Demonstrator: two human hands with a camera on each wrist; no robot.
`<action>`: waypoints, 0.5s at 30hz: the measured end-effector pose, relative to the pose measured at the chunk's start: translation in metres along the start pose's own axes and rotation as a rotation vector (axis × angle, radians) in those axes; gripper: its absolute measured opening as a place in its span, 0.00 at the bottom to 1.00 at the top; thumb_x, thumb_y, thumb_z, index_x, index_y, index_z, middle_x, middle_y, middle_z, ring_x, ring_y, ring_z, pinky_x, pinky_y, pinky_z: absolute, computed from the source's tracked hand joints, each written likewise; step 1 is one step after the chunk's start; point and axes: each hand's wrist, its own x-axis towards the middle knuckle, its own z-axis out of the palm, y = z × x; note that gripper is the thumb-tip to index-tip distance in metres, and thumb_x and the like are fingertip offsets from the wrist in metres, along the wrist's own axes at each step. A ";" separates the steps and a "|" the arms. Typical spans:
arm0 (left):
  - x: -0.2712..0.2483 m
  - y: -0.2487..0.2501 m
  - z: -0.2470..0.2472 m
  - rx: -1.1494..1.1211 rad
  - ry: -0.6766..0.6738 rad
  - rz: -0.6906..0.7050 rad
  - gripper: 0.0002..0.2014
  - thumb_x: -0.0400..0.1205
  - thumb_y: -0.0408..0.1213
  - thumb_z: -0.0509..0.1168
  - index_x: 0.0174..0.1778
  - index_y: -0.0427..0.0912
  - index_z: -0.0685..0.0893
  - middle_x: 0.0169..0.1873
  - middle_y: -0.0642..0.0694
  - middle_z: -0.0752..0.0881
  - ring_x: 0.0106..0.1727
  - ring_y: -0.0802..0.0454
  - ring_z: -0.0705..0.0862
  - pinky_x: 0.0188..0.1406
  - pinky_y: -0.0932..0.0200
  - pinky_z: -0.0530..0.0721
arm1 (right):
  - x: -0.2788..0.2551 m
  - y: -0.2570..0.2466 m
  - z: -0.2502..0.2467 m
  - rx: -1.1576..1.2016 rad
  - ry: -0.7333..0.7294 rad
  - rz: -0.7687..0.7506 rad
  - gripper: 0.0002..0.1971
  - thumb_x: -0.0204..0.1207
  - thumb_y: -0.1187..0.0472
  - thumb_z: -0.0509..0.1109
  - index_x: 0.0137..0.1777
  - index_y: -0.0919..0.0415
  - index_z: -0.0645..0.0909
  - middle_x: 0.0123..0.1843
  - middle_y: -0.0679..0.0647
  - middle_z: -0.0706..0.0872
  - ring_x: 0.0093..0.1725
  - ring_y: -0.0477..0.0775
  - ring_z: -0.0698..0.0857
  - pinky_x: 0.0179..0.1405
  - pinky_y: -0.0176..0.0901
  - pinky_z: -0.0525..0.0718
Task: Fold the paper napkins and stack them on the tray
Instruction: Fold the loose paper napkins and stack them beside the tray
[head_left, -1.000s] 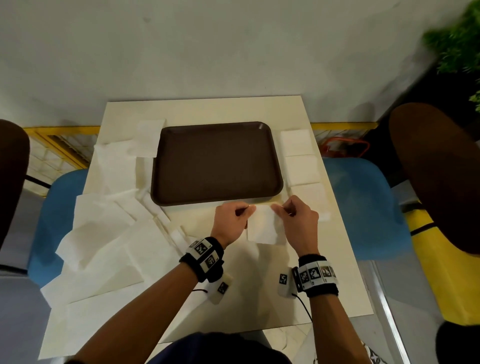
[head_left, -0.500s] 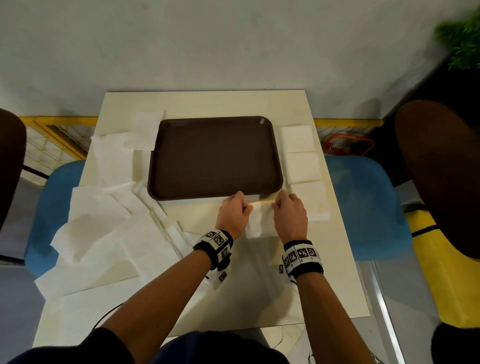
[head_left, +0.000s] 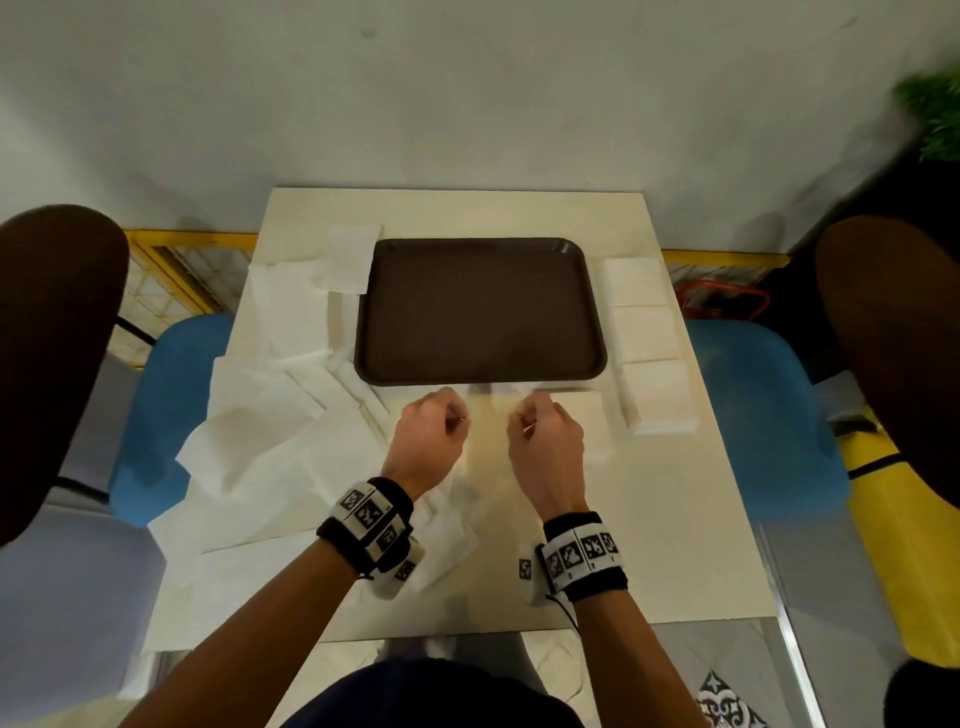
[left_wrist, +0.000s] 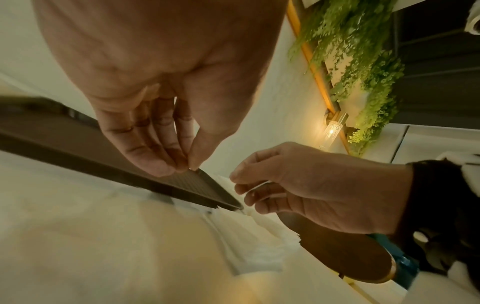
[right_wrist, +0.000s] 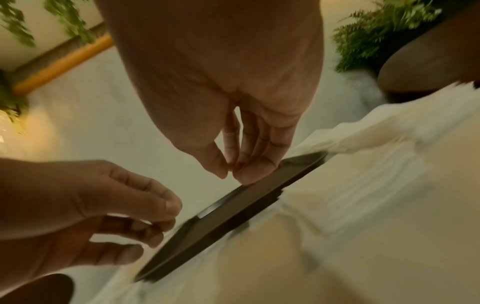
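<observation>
The brown tray (head_left: 480, 312) lies bare at the table's middle. Just in front of its near rim are both hands, apart, fingers curled. My left hand (head_left: 460, 415) has thumb against fingertips (left_wrist: 191, 164); my right hand (head_left: 522, 421) does the same (right_wrist: 230, 174). A thin white edge shows in each pinch, likely a napkin; the picture is blurred. A pale napkin (head_left: 587, 415) lies on the table under and to the right of the right hand. Three folded napkins (head_left: 647, 338) lie in a row right of the tray.
A heap of unfolded white napkins (head_left: 270, 426) covers the table's left side, reaching the tray's left rim. Blue chairs (head_left: 763, 410) stand on both sides of the table and dark brown chair backs (head_left: 893, 353) beyond them. A wall runs behind the table.
Both hands had been pressing a small folded napkin flat between them. They have since come up off it and moved apart, fingers curled into pinches; the folded square no longer shows between them.
</observation>
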 end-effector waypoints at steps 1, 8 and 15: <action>-0.010 -0.010 -0.012 0.024 0.004 -0.002 0.05 0.85 0.33 0.72 0.46 0.48 0.85 0.39 0.54 0.87 0.41 0.57 0.85 0.44 0.55 0.88 | -0.008 -0.006 0.009 0.014 -0.021 -0.007 0.05 0.89 0.60 0.70 0.51 0.52 0.78 0.43 0.49 0.85 0.44 0.52 0.84 0.45 0.53 0.88; -0.073 -0.092 -0.082 0.214 -0.123 0.078 0.11 0.80 0.30 0.76 0.52 0.49 0.85 0.48 0.55 0.85 0.50 0.53 0.82 0.52 0.53 0.83 | -0.066 -0.039 0.067 -0.094 -0.263 -0.055 0.06 0.87 0.52 0.71 0.55 0.51 0.79 0.50 0.50 0.86 0.50 0.56 0.85 0.50 0.53 0.86; -0.099 -0.144 -0.108 0.279 -0.342 0.205 0.24 0.77 0.31 0.80 0.70 0.47 0.87 0.71 0.48 0.85 0.70 0.46 0.83 0.73 0.52 0.80 | -0.105 -0.052 0.101 -0.300 -0.380 -0.019 0.22 0.85 0.52 0.76 0.71 0.61 0.75 0.64 0.60 0.83 0.61 0.65 0.86 0.61 0.56 0.86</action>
